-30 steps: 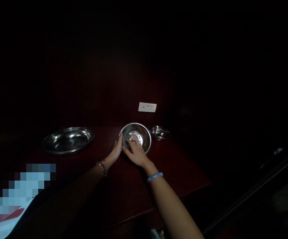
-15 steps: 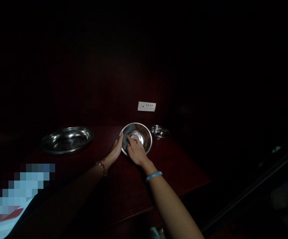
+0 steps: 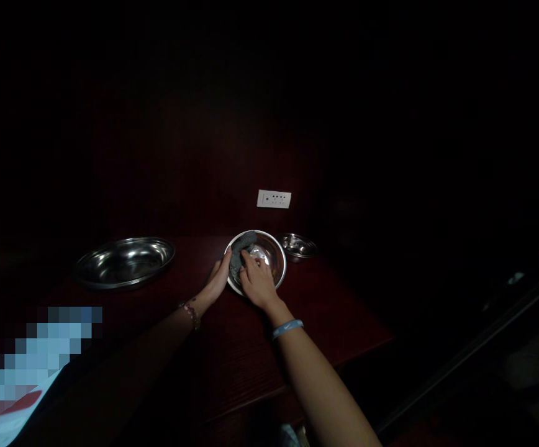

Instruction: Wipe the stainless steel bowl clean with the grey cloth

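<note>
A shiny steel bowl [image 3: 279, 257] is tipped toward me above the dark red table. My left hand [image 3: 215, 280] grips its left side, with the thumb at the rim and the other fingers hidden behind. Inside the bowl, a dark grey cloth [image 3: 236, 257] lies bunched along the left wall. My right hand [image 3: 259, 284] reaches into the bowl, its bent fingers pressing the cloth against the inner surface. The undersides of those fingers are out of sight.
A wide steel basin [image 3: 125, 282] sits on the table [image 3: 241, 354] to the left. Behind the bowl on the right is a smaller steel bowl [image 3: 298, 251]. A white socket plate [image 3: 274, 199] is on the back wall. Deep shadow hides the surroundings.
The grey cloth has bunched up more along the bowl's left wall, and its upper end has shifted slightly right. My right fingers have moved slightly to the right. My left hand keeps its grip.
</note>
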Available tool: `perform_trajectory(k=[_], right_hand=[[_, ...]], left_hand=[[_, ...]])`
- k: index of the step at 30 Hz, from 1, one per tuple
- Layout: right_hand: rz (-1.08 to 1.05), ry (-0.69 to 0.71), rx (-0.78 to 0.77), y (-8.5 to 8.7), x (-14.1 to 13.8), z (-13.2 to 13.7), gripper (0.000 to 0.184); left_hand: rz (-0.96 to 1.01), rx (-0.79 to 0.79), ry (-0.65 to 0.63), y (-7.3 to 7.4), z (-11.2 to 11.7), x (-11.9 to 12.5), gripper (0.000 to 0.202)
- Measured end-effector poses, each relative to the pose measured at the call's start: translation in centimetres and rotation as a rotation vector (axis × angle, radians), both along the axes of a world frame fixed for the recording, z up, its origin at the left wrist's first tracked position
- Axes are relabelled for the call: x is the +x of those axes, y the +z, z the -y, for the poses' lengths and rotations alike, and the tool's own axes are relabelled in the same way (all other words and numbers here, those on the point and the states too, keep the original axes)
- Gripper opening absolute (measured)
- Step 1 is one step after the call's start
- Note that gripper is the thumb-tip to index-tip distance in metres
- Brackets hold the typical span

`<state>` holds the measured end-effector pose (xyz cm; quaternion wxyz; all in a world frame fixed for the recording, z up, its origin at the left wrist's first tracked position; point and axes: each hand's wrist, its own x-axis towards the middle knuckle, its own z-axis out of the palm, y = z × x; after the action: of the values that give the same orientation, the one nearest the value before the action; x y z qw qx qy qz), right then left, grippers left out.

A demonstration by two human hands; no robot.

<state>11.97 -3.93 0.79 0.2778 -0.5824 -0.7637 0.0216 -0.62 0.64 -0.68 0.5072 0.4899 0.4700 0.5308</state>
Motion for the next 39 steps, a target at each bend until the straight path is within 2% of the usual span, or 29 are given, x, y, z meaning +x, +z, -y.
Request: perform_trajectory(k=[7, 17, 28, 32, 39], right_hand=[[0.045, -0.052, 0.020, -0.1, 0.1, -0.1, 0.055], [0.075, -0.196, 0.097, 0.0, 0.8, -0.2, 0.056], [0.091, -0.371, 0.089, 1.0, 0.8, 0.3, 0.045], [0.152, -0.399, 0.089, 1.4, 0.9, 0.4, 0.041], [0.182, -0.405, 0.067, 1.4, 1.0, 0.3, 0.042]], left_hand=[[0.004, -0.006, -0.023, 0.0, 0.1, 0.0, 0.072], [-0.050, -0.002, -0.010, -0.2, -0.2, -0.1, 0.072], [-0.026, 0.056, -0.017, 0.1, 0.3, 0.0, 0.063], [-0.003, 0.041, -0.031, 0.0, 0.2, 0.1, 0.067], [-0.033, 0.040, -0.006, 0.7, 0.8, 0.2, 0.060]])
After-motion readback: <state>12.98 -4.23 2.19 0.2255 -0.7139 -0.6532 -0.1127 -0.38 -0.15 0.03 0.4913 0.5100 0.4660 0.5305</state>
